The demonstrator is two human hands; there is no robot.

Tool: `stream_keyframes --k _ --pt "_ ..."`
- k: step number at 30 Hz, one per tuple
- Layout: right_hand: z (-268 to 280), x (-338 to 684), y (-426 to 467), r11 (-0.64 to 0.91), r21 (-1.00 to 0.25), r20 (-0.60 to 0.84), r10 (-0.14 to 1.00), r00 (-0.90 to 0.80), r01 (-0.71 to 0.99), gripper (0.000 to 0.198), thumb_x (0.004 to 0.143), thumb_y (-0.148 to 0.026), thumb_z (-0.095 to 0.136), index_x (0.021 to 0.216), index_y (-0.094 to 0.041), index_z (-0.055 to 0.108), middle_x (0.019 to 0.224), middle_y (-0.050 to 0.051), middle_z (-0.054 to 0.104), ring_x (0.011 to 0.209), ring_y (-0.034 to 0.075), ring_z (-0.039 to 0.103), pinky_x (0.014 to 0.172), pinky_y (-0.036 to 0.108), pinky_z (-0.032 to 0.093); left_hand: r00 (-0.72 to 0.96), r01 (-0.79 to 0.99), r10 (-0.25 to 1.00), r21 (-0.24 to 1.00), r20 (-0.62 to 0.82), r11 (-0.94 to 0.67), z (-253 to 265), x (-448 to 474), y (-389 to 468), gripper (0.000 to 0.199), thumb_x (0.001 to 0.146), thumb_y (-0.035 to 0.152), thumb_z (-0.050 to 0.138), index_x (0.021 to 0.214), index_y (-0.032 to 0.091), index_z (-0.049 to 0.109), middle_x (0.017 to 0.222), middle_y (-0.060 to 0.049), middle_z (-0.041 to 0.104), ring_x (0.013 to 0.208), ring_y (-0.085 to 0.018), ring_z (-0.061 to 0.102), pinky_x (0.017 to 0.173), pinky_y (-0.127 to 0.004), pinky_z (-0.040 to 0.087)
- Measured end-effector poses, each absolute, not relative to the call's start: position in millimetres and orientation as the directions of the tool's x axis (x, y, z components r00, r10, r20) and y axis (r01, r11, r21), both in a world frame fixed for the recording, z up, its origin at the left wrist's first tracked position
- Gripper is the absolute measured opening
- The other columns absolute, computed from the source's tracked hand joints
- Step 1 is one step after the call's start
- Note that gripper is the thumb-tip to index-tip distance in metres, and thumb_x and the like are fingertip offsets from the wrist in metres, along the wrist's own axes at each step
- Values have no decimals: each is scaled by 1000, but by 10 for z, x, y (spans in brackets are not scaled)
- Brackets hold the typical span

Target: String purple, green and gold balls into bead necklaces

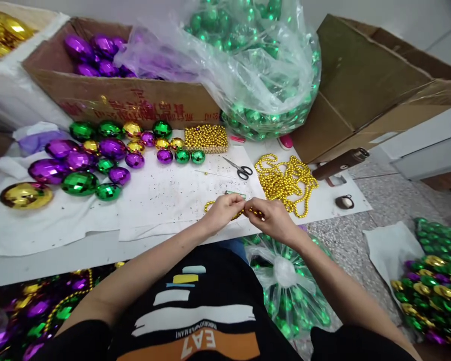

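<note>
My left hand (224, 211) and my right hand (271, 216) meet fingertip to fingertip over the front edge of the white-covered table. Both are closed in a pinch on a gold bead string (209, 206); part of it shows beside and under the fingers. Exactly what the fingertips pinch is too small to make out. Just beyond my left fingers lies a small green tube-like item (235, 194). Open black-handled scissors (243, 172) and a thin needle-like wire with one gold bead (206, 173) rest farther back. A heap of gold bead strings (285, 181) lies right of my hands.
Purple, green and gold faceted ornaments (78, 183) cover the table's left. Behind stand a tray of loose gold beads (206, 136), a cardboard box (135, 98), a bag of green ornaments (263, 80) and another box (361, 75). A brown flask (340, 164) lies right.
</note>
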State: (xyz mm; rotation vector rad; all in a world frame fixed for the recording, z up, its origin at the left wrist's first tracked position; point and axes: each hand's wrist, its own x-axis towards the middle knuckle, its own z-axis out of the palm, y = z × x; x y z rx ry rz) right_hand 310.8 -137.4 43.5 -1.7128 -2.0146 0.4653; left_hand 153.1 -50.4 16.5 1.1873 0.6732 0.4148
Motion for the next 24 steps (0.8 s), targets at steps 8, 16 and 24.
stream_keyframes --k 8,16,24 --pt "224 2958 -1402 274 -540 60 956 -288 796 11 91 -16 49 93 -18 60 68 -1 63 57 10 54 58 22 30 860 344 381 937 -339 58 106 1082 -365 24 83 37 58 71 17 61 66 -2 63 62 -12 53 61 -25 38" --pt "461 2966 -1346 347 -454 179 938 -297 821 13 95 -18 46 90 -19 57 68 -1 63 55 10 53 57 22 31 825 529 398 797 -402 -292 614 672 -109 25 86 33 53 68 18 60 60 2 53 56 -10 41 56 -26 28" --pt "699 3318 -1366 136 -422 250 968 -29 896 12 93 -24 48 88 -22 59 68 0 64 55 11 56 58 24 38 626 730 663 608 -411 -312 884 -63 387 24 81 41 61 69 21 69 58 0 60 55 -14 49 55 -27 29"
